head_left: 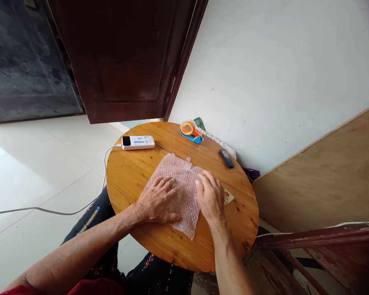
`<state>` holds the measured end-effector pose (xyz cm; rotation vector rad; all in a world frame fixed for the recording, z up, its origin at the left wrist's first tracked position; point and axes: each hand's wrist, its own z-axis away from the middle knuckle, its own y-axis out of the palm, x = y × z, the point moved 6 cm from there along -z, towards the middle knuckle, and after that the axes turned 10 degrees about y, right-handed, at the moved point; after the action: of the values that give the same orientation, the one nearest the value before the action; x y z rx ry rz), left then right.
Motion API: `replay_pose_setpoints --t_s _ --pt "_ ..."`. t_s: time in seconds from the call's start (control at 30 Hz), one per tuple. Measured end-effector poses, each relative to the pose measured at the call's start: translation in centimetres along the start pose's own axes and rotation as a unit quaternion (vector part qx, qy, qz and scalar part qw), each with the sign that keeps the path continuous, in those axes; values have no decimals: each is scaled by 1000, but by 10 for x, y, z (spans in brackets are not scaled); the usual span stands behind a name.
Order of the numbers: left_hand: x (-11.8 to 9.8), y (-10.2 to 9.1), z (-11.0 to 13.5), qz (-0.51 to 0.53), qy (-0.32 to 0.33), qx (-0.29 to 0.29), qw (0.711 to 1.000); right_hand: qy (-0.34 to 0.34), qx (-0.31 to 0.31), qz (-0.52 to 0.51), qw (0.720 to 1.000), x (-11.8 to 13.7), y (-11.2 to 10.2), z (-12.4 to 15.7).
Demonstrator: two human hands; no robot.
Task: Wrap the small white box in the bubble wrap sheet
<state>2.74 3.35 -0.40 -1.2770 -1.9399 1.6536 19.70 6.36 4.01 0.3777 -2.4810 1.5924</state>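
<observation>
A sheet of bubble wrap (178, 172) lies on a small round wooden table (135, 172). My left hand (158, 200) rests flat on the wrap's near left part, fingers spread. My right hand (210, 196) presses on the wrap's right edge, fingers bent down onto it. Whether anything lies under the wrap is hidden. A small orange-and-white packet (228, 196) peeks out just right of my right hand.
A white power bank (138, 142) with a cable (49, 211) sits at the table's far left. An orange-and-blue tape dispenser (190, 131) and a small dark object (226, 158) lie near the wall. A dark door (126, 61), a plywood board (326, 176) and red wooden furniture (326, 250) surround the table.
</observation>
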Motion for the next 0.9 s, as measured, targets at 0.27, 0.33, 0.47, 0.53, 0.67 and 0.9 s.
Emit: replay_pose_setpoints --t_s 0.27,0.33,0.47,0.53,0.67,0.9 --pt "-3 -4 0 14 -14 -1 1000 189 44 42 980 -87 -24 26" --pt "-4 -6 0 24 -9 -4 1000 195 27 -11 980 -85 -28 29" --pt "0 -19 1 96 -21 -74 992 141 16 -142 980 -38 -41 25" --pt "9 -29 4 164 -58 -150 973 96 32 -185 978 -6 -44 21" --pt "30 -37 14 280 -179 -233 914 22 70 -206 976 36 -27 17" --pt "41 -31 13 247 -245 -200 916 -13 165 -221 961 38 25 22"
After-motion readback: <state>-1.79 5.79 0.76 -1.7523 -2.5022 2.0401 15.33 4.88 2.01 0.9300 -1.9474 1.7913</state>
